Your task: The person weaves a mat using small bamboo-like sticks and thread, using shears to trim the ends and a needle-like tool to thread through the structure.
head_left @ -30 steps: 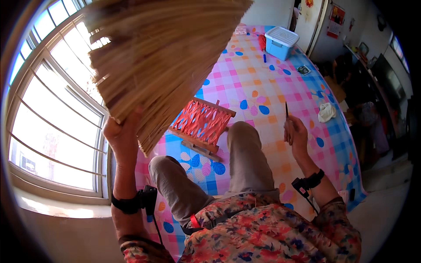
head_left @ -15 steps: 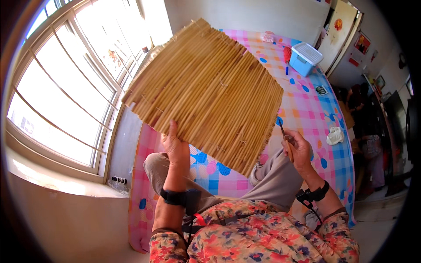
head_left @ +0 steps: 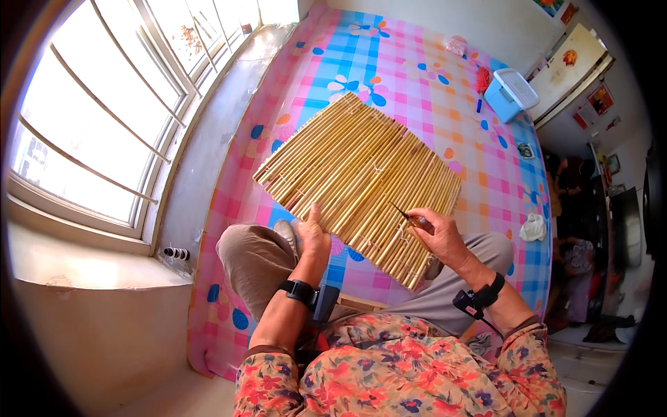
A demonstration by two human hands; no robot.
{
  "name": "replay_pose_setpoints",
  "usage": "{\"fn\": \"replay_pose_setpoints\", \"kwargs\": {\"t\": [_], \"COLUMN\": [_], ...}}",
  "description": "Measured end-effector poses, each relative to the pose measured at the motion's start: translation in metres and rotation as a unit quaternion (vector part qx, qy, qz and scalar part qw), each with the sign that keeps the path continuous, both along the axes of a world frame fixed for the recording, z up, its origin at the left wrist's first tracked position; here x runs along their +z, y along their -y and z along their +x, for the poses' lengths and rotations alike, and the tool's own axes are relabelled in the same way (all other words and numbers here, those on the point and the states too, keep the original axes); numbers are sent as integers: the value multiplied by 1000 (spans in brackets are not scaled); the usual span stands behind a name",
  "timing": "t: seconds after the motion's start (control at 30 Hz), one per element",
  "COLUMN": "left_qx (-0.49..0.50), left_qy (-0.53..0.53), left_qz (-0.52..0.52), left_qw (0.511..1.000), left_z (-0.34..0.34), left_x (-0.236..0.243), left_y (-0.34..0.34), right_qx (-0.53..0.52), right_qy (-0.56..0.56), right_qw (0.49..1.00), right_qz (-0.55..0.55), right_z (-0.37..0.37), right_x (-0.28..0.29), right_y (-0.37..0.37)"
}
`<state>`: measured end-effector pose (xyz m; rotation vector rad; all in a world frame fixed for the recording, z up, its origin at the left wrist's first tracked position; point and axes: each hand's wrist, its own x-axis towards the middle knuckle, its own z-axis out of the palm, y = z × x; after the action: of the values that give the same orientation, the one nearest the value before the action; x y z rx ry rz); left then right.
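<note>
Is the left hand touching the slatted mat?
Touching. The head view shows the left hand gripping the slatted mat at its near edge, thumb on top.

The mat [head_left: 354,177] is straw-yellow; the sheet [head_left: 410,104] checked pink, blue and orange; the shirt [head_left: 396,368] floral.

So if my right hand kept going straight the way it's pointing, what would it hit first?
Most likely the mat: your right hand holds a pointed tool whose tip lies over it in view. Whether they already touch is hard to tell.
</note>
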<state>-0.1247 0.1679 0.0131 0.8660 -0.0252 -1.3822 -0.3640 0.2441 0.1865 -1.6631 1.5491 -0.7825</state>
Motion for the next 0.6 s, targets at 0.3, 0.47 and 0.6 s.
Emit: {"fn": "replay_pose_setpoints", "kwargs": {"t": [0.3,0.47,0.6], "left_qx": [-179,-103,-102], "left_qy": [-48,-49,-11], "left_qz": [27,26,43], "left_qw": [982,993,994], "left_z": [16,31,37], "left_x": [-25,-32,-36], "left_y": [-14,7,19], "right_qx": [143,213,250], "right_qy": [-104,-191,-268], "right_qw": [980,951,912], "right_qz": [-90,-115,-184], "right_z": [53,78,94], "right_x": [-39,-65,-84], "right_y": [79,110,134]}}
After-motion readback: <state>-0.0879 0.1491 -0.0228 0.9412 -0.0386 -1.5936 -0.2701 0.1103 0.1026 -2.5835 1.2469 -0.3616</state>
